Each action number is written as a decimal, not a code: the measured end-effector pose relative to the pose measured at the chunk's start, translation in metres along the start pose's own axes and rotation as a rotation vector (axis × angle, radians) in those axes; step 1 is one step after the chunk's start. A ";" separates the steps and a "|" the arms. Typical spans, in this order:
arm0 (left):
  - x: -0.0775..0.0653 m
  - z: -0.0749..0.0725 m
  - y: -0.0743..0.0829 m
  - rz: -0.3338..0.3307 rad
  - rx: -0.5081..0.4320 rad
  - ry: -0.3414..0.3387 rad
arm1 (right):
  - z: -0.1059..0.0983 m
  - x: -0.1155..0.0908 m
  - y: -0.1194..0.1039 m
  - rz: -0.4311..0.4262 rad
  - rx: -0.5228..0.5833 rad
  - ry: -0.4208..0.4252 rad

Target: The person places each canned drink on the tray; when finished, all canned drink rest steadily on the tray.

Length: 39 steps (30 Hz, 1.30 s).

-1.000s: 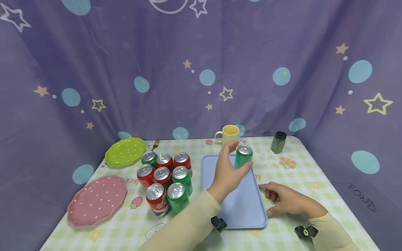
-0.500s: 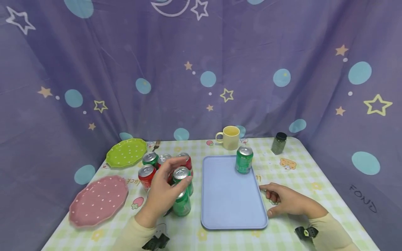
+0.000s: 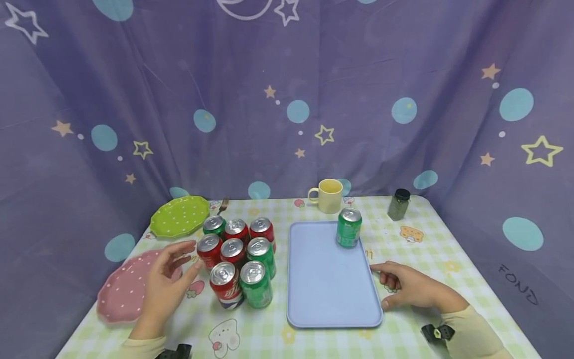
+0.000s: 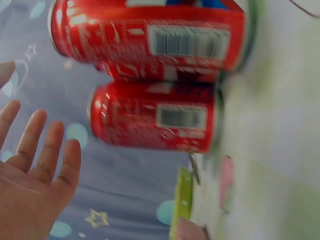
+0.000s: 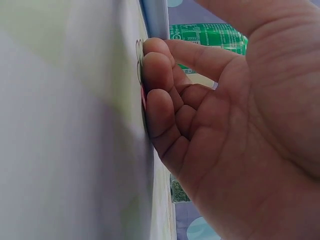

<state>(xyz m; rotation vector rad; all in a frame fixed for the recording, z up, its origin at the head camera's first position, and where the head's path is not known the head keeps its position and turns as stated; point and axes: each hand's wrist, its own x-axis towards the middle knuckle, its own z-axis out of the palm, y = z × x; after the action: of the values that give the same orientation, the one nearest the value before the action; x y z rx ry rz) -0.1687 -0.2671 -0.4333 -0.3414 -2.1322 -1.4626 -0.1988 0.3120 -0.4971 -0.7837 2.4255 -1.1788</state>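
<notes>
Though near, cans (image 3: 209, 257) beyond left fingertips (image 3: 190, 246)

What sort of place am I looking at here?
Probably a staged filming corner: a starry curtain hangs behind and beside a checked cloth, which bears cans and a tray.

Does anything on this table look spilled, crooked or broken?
Nothing stands out. The grouped cans stand upright, as does the lone green can in a far corner of the blue tray; no spill or damage shows. Part of the pink plate is hidden behind the left hand.
</notes>
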 end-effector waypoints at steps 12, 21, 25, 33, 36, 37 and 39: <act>-0.019 0.003 -0.031 -0.066 -0.072 -0.209 | -0.001 -0.001 -0.003 -0.014 0.027 -0.001; -0.023 0.009 -0.037 -0.089 -0.108 -0.412 | 0.000 0.000 0.000 -0.027 0.029 -0.013; -0.024 0.013 -0.040 -0.112 -0.076 -0.440 | 0.000 0.000 0.002 -0.023 0.011 -0.011; -0.026 0.020 -0.040 -0.140 -0.021 -0.415 | 0.000 0.000 0.003 -0.043 0.019 -0.003; -0.027 0.021 -0.040 -0.136 -0.007 -0.410 | 0.000 0.000 0.003 -0.065 0.018 -0.001; -0.027 0.021 -0.041 -0.134 -0.003 -0.408 | 0.000 0.000 0.003 -0.071 0.019 0.000; -0.028 0.021 -0.041 -0.129 -0.005 -0.405 | 0.000 0.000 0.003 -0.080 0.018 0.001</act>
<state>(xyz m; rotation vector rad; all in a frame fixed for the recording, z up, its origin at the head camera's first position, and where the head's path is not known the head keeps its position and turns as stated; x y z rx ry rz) -0.1714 -0.2609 -0.4865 -0.5504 -2.5076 -1.5764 -0.1994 0.3131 -0.4993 -0.8823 2.4016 -1.2283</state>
